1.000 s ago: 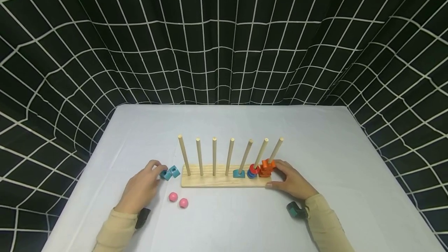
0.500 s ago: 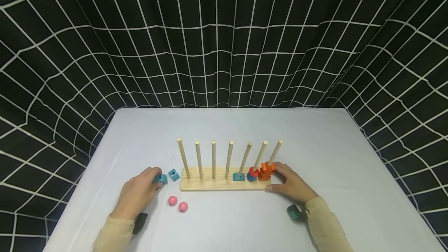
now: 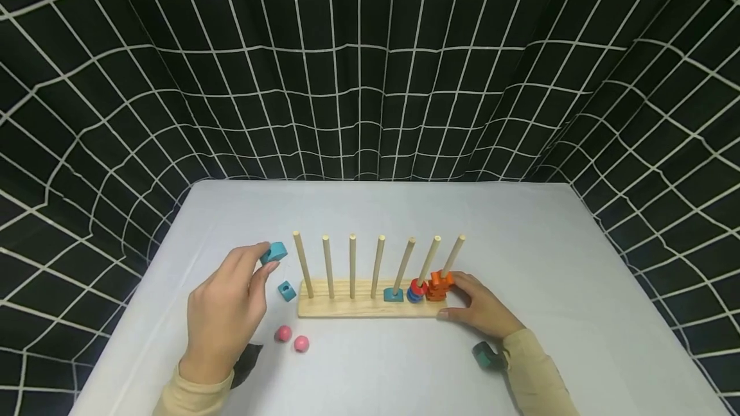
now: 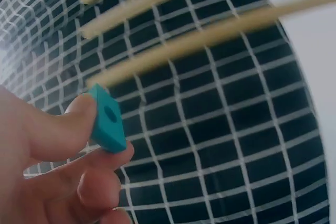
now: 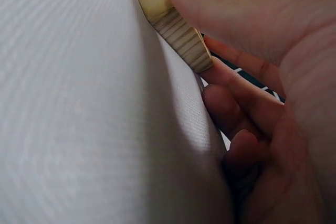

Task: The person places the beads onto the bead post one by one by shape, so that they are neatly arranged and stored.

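Note:
Raised just left of the leftmost peg [image 3: 302, 265], my left hand [image 3: 227, 303] pinches a teal block [image 3: 274, 253] between thumb and fingers. The left wrist view shows a round hole in this block [image 4: 109, 119]. My right hand [image 3: 482, 305] grips the right end of a wooden peg board [image 3: 347, 307], thumb along its front and fingers behind. Close by, orange pieces [image 3: 437, 289] are stacked on the rightmost peg. Beside them a red ring [image 3: 419, 287] sits over blue on another peg, and a teal block [image 3: 394, 295] lies at the base of a third.
A second teal block [image 3: 286, 291] lies on the white table [image 3: 381, 210] left of the board. Two pink beads [image 3: 301, 343] rest in front of it. Several tall pegs stand up from the board. Behind the table hangs a black curtain [image 3: 370, 69] with white grid lines.
My left hand has taken one teal block from beside the other and lifted it off the table, up toward the leftmost peg. The right hand stays at the board's end.

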A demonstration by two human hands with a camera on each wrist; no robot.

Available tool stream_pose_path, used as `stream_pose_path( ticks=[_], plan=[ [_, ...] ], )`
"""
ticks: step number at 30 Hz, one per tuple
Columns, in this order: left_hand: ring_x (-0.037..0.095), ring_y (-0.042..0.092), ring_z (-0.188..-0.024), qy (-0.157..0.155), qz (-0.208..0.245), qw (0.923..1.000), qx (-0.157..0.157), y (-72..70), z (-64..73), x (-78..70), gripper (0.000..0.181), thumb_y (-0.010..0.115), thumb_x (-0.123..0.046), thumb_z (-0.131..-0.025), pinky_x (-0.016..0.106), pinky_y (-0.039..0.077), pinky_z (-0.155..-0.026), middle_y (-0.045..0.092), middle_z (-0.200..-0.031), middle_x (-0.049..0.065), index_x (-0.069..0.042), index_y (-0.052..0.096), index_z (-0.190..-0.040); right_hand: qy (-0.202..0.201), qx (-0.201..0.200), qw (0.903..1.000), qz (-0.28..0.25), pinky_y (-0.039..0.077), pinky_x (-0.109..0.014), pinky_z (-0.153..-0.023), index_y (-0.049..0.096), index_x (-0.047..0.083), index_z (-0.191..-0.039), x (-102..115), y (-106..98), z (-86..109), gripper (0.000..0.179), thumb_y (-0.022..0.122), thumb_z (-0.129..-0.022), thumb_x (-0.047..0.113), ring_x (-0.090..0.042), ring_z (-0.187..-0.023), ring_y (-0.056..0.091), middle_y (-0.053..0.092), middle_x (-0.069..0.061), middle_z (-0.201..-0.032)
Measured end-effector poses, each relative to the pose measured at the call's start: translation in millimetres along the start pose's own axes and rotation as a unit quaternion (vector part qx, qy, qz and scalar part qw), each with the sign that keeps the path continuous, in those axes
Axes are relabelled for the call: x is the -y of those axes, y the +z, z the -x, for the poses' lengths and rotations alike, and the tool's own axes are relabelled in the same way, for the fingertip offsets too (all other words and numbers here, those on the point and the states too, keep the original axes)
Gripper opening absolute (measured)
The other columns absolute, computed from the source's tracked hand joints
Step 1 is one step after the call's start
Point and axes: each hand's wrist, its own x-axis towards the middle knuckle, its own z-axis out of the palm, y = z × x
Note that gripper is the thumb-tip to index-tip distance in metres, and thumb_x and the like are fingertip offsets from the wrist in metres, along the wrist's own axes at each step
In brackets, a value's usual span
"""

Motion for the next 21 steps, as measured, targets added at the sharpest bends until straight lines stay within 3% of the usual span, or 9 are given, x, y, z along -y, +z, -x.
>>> stream_pose_path(
  ticks=[5,9,12,21],
  plan=[
    [0.015,0.061,-0.051,0.041,0.051,0.9961,-0.060,-5.4,-23.7,-18.6,0.019,0.071,-0.006,-0.083,0.026,0.043,-0.038,0.069,-0.092,0.004,-0.007,0.071,-0.102,-0.002,0.000,1.0000,-0.001,0.023,-0.064,-0.109,0.046,0.010,-0.141,1,-2,-2.5,0.090,0.079,-0.069,0.053,-0.043,-0.140,0.027,0.038,-0.016,-0.150],
    [0.012,0.059,-0.049,0.074,0.089,0.9899,-0.082,-1.0,-40.9,-35.0,0.013,0.069,-0.009,-0.086,0.023,0.043,-0.040,0.070,-0.091,0.002,-0.008,0.072,-0.098,-0.011,0.001,0.9999,-0.005,0.024,-0.065,-0.108,0.048,0.011,-0.140,1,-3,-3.5,0.085,0.079,-0.071,0.049,-0.044,-0.139,0.027,0.038,-0.018,-0.149],
    [0.011,0.059,-0.048,0.098,0.115,0.9852,-0.081,5.1,-50.6,-49.7,0.010,0.069,-0.013,-0.086,0.021,0.043,-0.040,0.070,-0.089,0.002,-0.006,0.072,-0.093,-0.020,0.003,0.9998,-0.003,0.025,-0.064,-0.109,0.048,0.012,-0.140,0,-2,-2.9,0.083,0.079,-0.072,0.048,-0.043,-0.139,0.029,0.039,-0.017,-0.148],
    [0.007,0.065,-0.057,0.138,0.163,0.9767,-0.014,24.6,-70.0,-88.8,0.009,0.071,-0.017,-0.086,0.016,0.044,-0.042,0.069,-0.088,-0.003,-0.010,0.070,-0.092,-0.006,0.001,1.0000,-0.004,0.023,-0.066,-0.108,0.047,0.012,-0.141,0,-2,0.9,0.086,0.079,-0.071,0.051,-0.045,-0.139,0.026,0.038,-0.018,-0.149]
  ],
)
